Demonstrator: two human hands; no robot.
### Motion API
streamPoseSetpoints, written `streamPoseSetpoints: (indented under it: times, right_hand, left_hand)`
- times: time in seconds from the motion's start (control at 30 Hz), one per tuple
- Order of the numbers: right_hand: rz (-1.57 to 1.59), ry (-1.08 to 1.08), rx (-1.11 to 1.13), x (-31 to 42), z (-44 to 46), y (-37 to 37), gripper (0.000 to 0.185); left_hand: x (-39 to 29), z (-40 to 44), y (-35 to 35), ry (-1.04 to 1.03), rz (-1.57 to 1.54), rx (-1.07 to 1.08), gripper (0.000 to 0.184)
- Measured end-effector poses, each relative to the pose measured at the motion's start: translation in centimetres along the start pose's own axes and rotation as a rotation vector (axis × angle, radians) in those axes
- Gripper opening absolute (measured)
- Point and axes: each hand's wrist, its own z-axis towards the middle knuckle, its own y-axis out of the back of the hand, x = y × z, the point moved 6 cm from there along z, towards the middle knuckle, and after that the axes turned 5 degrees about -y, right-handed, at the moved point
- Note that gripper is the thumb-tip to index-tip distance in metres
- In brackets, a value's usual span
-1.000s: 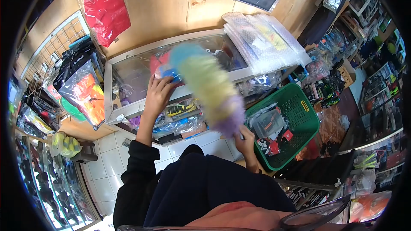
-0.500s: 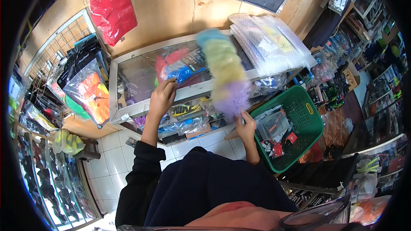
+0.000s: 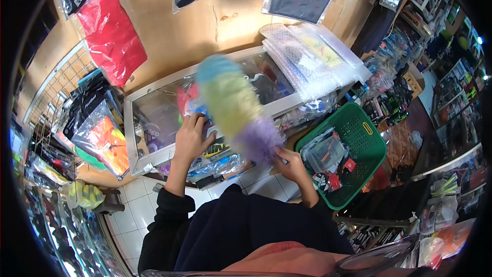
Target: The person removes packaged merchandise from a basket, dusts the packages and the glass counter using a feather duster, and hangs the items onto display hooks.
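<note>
Right hand (image 3: 290, 165) clamped on the fluffy duster (image 3: 230, 102), whose long axis slants forward-left from that grip, across the worktop's (image 3: 164, 100) front edge. Left hand (image 3: 192, 138) at that edge, beside the duster; its grip cannot be told.

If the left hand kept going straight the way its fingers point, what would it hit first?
Most likely the blue packet, just beyond the left hand at the glass-topped case. Depth is unclear from this single view, so they may already be touching.
</note>
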Motion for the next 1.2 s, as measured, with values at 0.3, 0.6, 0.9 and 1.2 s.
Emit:
streamPoseSetpoints:
  times: [0.3, 0.6, 0.9, 1.2]
  right_hand:
    - [-0.002, -0.120, -0.139, -0.3, 2.9, 2.3, 0.025]
    - [-0.451, -0.143, -0.237, -0.6, 11.6, 5.6, 0.033]
    - [-0.811, -0.105, -0.172, -0.2, 15.0, 3.7, 0.041]
    - [0.510, 0.338, -0.160, 14.1, 17.1, 15.2, 0.072]
  left_hand:
    - [3.3, 5.6, -5.2, 0.034, 0.095, 0.246, 0.078]
    - [6.2, 7.1, -5.9, 0.228, -0.133, 0.301, 0.073]
    - [3.0, 9.5, 3.6, 0.135, -1.006, 0.439, 0.073]
    - [-11.4, 17.8, 8.2, -0.117, -1.651, 0.527, 0.068]
